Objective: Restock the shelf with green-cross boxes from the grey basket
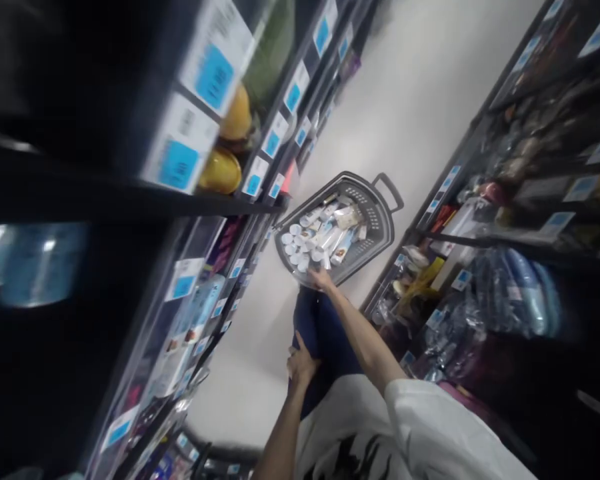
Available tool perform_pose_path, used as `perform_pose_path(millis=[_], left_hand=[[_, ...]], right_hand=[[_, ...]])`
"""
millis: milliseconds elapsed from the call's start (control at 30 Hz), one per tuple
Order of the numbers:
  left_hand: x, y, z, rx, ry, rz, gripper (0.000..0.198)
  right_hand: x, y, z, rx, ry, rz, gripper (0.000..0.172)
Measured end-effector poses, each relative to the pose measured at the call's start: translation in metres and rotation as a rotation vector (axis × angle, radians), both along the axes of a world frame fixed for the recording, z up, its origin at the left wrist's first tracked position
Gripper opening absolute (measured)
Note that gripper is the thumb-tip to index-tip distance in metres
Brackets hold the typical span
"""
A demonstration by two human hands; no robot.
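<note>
when gripping a loaded basket by its rim: low, level, unhurried

while reaching down with the right hand point(321, 280) to the near rim of the grey basket point(375, 208), best to mind the load first. basket down on the pale floor point(410, 100), midway along the aisle between the left shelves point(130, 200) and the right shelves point(505, 240), with its long handle point(390, 190) at the far end, pointing away. packed with small white tubes and jars point(320, 237) (heaped toward the near side, lying loose). right hand at that near rim, fingers seemingly curled over the edge; too blurred to tell whether truly clamped or merely touching. left hand point(300, 365) bare of anything, fingers loosely bent, resting on the dark blue trouser leg point(333, 333).

judged from this: better to get the fingers fully over the rim and the thumb under it before taking any weight, for fear of tipping the heavier near end. worth keeping the basket level and close to the floor, sliding rather than lifting. good to use the left hand on the leg as a brace against the stoop. wise also to watch the shelf edges and price labels point(180, 163) close on the left, near the elbow's path.
</note>
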State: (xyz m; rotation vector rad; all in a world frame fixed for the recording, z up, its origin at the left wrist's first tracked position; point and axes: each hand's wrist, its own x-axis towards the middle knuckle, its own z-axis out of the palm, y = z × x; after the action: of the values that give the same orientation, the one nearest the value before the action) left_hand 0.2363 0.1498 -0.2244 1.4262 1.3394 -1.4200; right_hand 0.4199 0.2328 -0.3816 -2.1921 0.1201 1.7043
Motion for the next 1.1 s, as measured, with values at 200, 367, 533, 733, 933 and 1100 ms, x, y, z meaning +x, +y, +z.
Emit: perform_pose_path(millis=[200, 367, 533, 733, 933, 1100], left_hand=[[0.004, 0.001, -0.03, 0.197, -0.054, -0.054, 0.109], [-0.001, 0.004, -0.031, 0.191, -0.046, -0.001, 0.104], [0.002, -0.001, -0.033, 0.17, -0.061, -0.02, 0.105], [0.005, -0.011, -0.035, 0.234, -0.068, -0.007, 0.099], [0.006, -0.016, -0.038, 0.236, -0.085, -0.018, 0.098], [-0.002, -0.022, -0.047, 0.278, -0.089, -0.041, 0.096]], right_hand=[[-0.029, 0.022, -0.067, -0.13, -0.036, 0.28, 0.071], [-0.024, 0.021, -0.083, -0.092, -0.054, 0.38, 0.07], [-0.013, 0.019, -0.092, 0.042, 0.006, 0.448, 0.054], [-0.011, 0.035, -0.098, -0.032, 0.011, 0.535, 0.057], [-0.015, 0.03, -0.086, -0.01, -0.01, 0.653, 0.06], [-0.018, 0.026, -0.078, 0.0, -0.06, 0.687, 0.062]])
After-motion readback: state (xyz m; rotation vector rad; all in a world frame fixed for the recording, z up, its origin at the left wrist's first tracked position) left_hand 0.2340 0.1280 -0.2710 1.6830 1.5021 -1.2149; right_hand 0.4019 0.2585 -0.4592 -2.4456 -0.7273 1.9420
